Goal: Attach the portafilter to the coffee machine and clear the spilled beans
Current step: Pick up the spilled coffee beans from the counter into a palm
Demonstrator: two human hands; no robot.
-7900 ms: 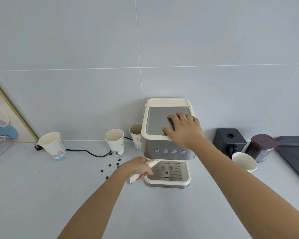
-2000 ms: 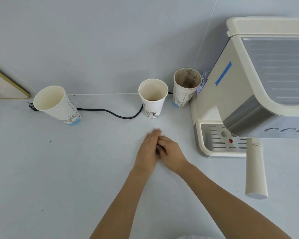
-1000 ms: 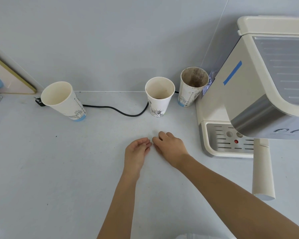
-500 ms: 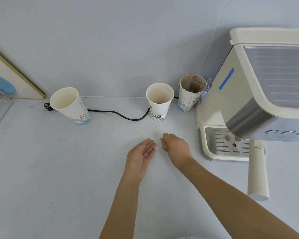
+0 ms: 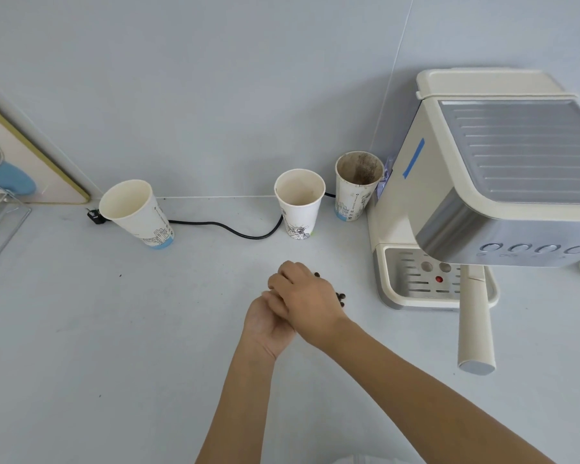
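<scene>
Dark beans [image 5: 340, 298] peek out beside your right hand [image 5: 307, 299], which lies curled over your upturned, cupped left hand [image 5: 268, 321] mid-counter, whether either grips them I cannot tell, while the portafilter [image 5: 475, 324] sits locked under the cream coffee machine [image 5: 503, 182] toward the counter's right edge.

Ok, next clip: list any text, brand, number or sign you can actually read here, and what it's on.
No text reads clearly.
Left paper cup: printed line drawing, small print too blurred to read.
Middle paper cup: printed drawing, no readable words.
Stained paper cup: small print, too blurred.
Coffee machine: marks under its four round buttons too small to read; blue tape strip is blank; red dot on the drip tray, no text.
</scene>
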